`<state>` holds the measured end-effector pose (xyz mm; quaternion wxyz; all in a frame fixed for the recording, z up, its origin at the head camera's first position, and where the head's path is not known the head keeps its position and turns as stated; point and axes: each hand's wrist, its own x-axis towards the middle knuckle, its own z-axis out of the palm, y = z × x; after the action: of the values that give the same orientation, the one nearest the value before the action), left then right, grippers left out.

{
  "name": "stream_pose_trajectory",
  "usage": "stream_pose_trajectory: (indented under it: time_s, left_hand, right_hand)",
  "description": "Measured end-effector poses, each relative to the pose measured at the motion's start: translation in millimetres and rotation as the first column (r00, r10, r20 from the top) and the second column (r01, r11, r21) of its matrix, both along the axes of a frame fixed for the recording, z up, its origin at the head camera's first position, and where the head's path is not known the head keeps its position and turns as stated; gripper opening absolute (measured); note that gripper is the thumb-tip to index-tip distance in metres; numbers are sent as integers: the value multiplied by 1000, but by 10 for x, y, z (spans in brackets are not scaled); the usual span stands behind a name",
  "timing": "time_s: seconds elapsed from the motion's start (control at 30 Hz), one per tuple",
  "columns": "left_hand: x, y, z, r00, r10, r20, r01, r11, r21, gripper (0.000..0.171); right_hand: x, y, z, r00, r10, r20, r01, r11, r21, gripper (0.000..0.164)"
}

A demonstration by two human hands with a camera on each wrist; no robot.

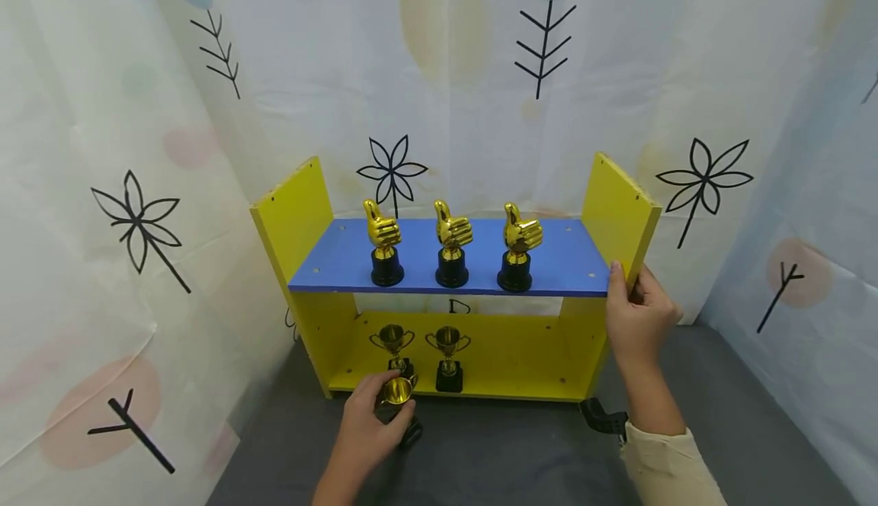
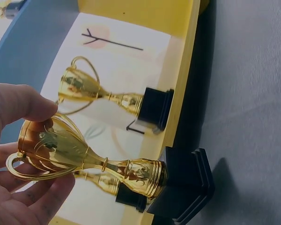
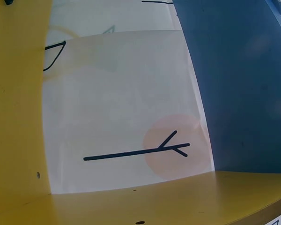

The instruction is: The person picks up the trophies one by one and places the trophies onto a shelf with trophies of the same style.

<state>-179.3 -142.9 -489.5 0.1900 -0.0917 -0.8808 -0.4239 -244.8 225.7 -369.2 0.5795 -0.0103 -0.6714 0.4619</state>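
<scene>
My left hand [image 1: 366, 422] holds a small gold trophy cup [image 2: 58, 145] by its bowl and handles, thumb on one side and fingers on the other. Its black base [image 2: 180, 183] hangs in front of the lower shelf's front edge. Two similar trophy cups, a left one [image 1: 392, 338] and a right one [image 1: 448, 342], stand on the yellow lower board [image 1: 514, 353]. My right hand [image 1: 641, 315] grips the front edge of the shelf unit's yellow right side panel [image 1: 617, 212], beside the blue board. The right wrist view shows the shelf's inside without the hand.
Three gold thumbs-up trophies, left [image 1: 386, 258], middle [image 1: 453, 239] and right [image 1: 519, 243], stand in a row on the blue upper board [image 1: 562, 270]. A dark grey cloth [image 1: 507, 453] lies under the unit. Patterned white curtains [image 1: 288, 49] hang behind and at both sides.
</scene>
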Motion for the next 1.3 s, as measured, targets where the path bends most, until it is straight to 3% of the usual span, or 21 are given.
stream_pose_trajectory:
  time_s: [0.4,0.93,1.3]
  left_hand:
    - [-52,229,13,995,-100,0,100,995,-5,45]
    - [-62,490,18,968,-252,12,252,968,8,44]
    - [-81,630,11,951,-305,44,305,952,19,44]
  right_hand:
    - [-66,74,-64,1000,0,-14,0,1000,7,23]
    - [-49,61,-50,1000,5,-7,-5,1000,14,25]
    - [-57,70,-63,1000,4,-11,-4,1000,18,24]
